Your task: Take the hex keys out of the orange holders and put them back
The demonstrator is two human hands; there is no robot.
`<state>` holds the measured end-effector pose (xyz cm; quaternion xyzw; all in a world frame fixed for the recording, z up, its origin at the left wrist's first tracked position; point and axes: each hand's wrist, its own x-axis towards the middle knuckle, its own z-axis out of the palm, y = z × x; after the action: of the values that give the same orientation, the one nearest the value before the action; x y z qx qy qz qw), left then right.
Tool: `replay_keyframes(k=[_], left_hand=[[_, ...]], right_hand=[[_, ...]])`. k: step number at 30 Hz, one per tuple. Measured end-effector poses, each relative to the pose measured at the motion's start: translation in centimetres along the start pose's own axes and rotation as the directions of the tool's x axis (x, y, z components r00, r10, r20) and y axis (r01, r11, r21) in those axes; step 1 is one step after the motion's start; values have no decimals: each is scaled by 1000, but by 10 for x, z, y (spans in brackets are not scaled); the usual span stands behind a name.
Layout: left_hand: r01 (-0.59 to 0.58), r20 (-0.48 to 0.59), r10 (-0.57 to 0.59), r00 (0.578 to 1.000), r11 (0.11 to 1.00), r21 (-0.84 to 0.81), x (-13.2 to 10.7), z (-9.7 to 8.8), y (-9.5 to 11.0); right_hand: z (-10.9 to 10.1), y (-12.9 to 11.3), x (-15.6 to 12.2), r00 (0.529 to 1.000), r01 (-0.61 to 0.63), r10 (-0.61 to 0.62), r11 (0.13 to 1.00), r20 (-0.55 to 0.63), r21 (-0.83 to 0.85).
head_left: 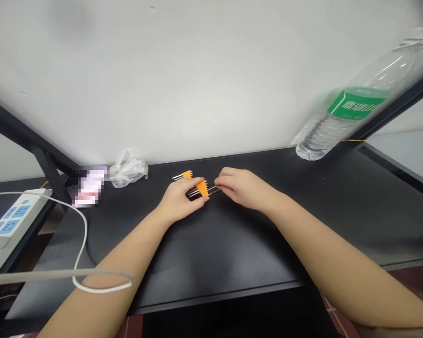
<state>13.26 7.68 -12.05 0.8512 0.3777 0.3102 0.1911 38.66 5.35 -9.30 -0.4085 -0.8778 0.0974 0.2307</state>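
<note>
Near the back of the black table, my left hand [179, 199] grips an orange hex key holder [202, 188] between thumb and fingers. Several thin metal keys stick out of it. Just behind my left fingers lies a second orange piece [187, 174], also with slim metal rods in it; whether the two pieces are joined is hidden. My right hand [238, 187] is closed in a pinch on a thin hex key [214, 190], which reaches left to the holder. My right fingertips cover the key's other end.
A crumpled clear plastic bag [129, 169] and a blurred-out pink-white packet [90, 187] lie back left. At far left is a power strip [16, 218], with a white cable [84, 230] looping over my left forearm. A large water bottle [356, 103] stands back right, before the white wall.
</note>
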Motion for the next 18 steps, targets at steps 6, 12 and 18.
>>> replay_keyframes(k=[6,12,18], left_hand=[[-21,7,20,1000,1000,13,0,3,0],[10,-40,-10,999,1000,3,0,4,-1],[3,-10,-3,1000,1000,14,0,3,-2]], right_hand=[[15,-13,4,999,25,-22,992,-27,125],[19,-14,6,992,-56,82,965,-94,255],[24,-9,7,996,-53,66,978,-59,203]])
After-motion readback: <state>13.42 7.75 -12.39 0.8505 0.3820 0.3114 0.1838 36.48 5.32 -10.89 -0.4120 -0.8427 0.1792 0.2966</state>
